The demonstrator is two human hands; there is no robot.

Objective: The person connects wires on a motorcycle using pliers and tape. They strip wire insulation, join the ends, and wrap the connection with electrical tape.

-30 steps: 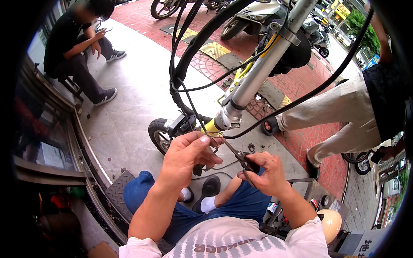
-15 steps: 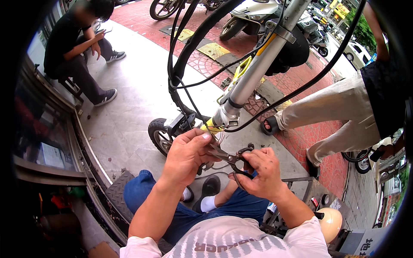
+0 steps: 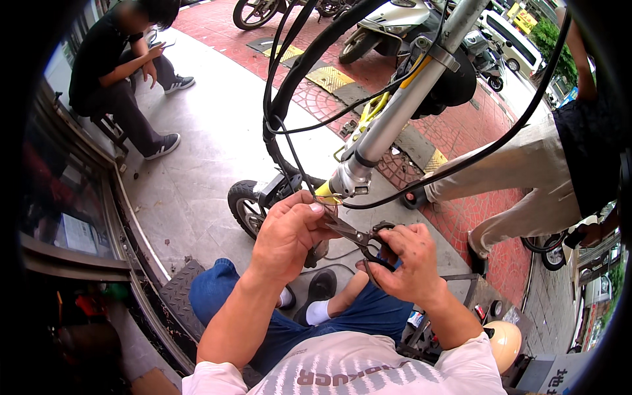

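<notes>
My left hand [image 3: 284, 238] pinches thin wires [image 3: 334, 209] between thumb and fingers, just below the yellow section [image 3: 324, 191] of a scooter's silver stem [image 3: 398, 108]. In my right hand [image 3: 416, 260] is a pair of scissors [image 3: 359, 237] with black loop handles. Their blades point left and sit partly apart, with the tips right beside my left fingertips. Whether the blades touch a wire is too small to tell. Black cables [image 3: 279, 108] hang from above along the stem. The small front wheel [image 3: 244, 208] stands beyond my left hand.
A seated person [image 3: 105, 85] holds a phone at the far left. On the right stands another person in beige trousers [image 3: 520, 168]. Parked motorbikes [image 3: 385, 29] line the red paving behind. A glass door frame [image 3: 79, 260] runs along the left, and a cream helmet-like dome [image 3: 505, 345] sits lower right.
The scissors and my right hand have shifted slightly right and down. The blades look closer together. My left hand stays nearly in place, still pinching the wires.
</notes>
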